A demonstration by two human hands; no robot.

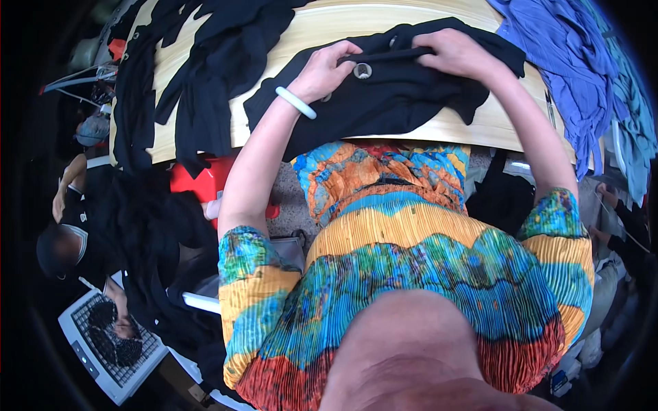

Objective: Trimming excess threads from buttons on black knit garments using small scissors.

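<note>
Black garment (384,103), soft knit or woven cloth by its look, fitted with large round buttons (362,71): lies spread and rumpled on a pale wood-grain table (504,127), toward the middle of the near edge, its lower left part lapping over that edge. Left hand (327,72), pale bangle (296,103) at the wrist: thumb and fingers pinch the cloth beside a button. Right hand (454,53): thumb and fingers pinch the other end of the same raised fold, well apart from the left. Handling, as judged: light, limp, hardly fragile, likely to crease or sag between grips and little inclined to slip; best taken at the folded band, one hand toward each end, fingertips off the hard buttons. Edges and room: near edge close under the garment, the overhang liable to drag; toward the left end, more black garments (229,61) with sleeves or legs hanging over the near edge, a narrow strip of bare wood between; at the right end, blue-violet cloth (572,65) draped over the side, bare wood and a thin dark object (550,108) short of it; a further bare stretch toward the far edge.
</note>
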